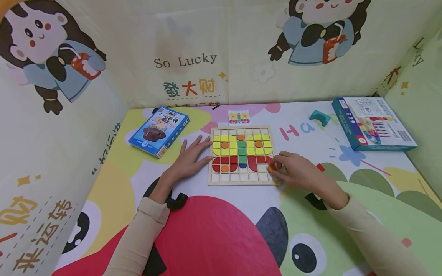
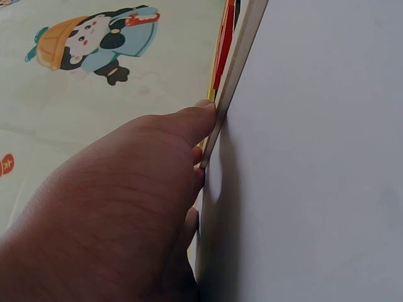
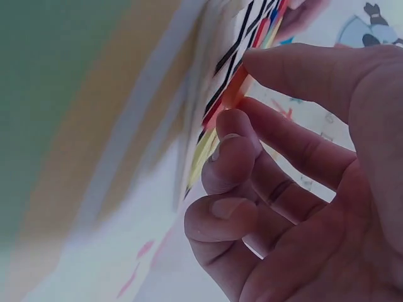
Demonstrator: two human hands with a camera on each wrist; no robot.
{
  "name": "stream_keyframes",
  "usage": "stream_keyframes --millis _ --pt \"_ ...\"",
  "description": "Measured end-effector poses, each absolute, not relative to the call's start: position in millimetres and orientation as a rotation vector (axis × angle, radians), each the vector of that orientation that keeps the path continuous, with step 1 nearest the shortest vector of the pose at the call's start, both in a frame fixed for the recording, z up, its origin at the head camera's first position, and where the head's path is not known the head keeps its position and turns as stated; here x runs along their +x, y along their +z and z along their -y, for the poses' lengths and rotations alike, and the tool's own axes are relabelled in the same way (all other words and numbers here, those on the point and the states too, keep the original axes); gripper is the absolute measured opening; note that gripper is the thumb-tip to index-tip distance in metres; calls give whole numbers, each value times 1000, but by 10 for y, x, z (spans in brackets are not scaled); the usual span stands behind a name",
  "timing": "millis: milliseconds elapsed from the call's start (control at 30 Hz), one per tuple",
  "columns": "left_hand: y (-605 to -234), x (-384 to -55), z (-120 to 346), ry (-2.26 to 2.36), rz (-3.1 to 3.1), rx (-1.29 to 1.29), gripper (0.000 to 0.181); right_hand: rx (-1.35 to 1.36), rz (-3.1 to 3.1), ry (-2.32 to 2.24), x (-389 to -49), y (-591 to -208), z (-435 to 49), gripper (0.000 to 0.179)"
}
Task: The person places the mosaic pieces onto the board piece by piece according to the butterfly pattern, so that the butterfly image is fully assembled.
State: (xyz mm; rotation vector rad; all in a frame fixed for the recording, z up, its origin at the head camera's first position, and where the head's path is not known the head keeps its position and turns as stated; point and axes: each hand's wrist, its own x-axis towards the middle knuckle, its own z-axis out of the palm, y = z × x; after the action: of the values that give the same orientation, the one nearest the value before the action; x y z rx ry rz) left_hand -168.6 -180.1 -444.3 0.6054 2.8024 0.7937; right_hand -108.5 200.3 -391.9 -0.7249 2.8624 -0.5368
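Note:
A wooden grid board [image 1: 241, 183] lies on the table with colored pieces laid out like a butterfly. Yellow pieces [image 1: 221, 151] fill both upper wings, red pieces [image 1: 224, 159] the lower ones, and green squares [image 1: 242, 151] the middle above a blue piece [image 1: 243, 166]. Several orange discs lie among them. My left hand [image 1: 188, 161] touches the board's left edge with fingers spread. Between thumb and fingertips, my right hand [image 1: 293, 168] pinches an orange disc [image 3: 235, 88] at the board's lower right, beside a red piece.
Behind the board lies a small picture card [image 1: 239, 117] with a similar butterfly. A blue box [image 1: 159, 130] sits at the left, a larger teal-edged box [image 1: 374, 123] at the right. Near it are a teal curved piece [image 1: 320, 118] and a red piece [image 1: 321, 167].

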Motion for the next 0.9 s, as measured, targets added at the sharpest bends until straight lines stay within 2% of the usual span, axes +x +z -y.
stream_keyframes --millis 467,900 --pt "-4441 -1688 1797 787 -2797 591 65 -846 -2871 -531 -1159 -4018 -1758 35" --pt "-4416 -1672 1788 793 -2801 586 65 -800 -2873 -520 -1131 -3987 -1754 40"
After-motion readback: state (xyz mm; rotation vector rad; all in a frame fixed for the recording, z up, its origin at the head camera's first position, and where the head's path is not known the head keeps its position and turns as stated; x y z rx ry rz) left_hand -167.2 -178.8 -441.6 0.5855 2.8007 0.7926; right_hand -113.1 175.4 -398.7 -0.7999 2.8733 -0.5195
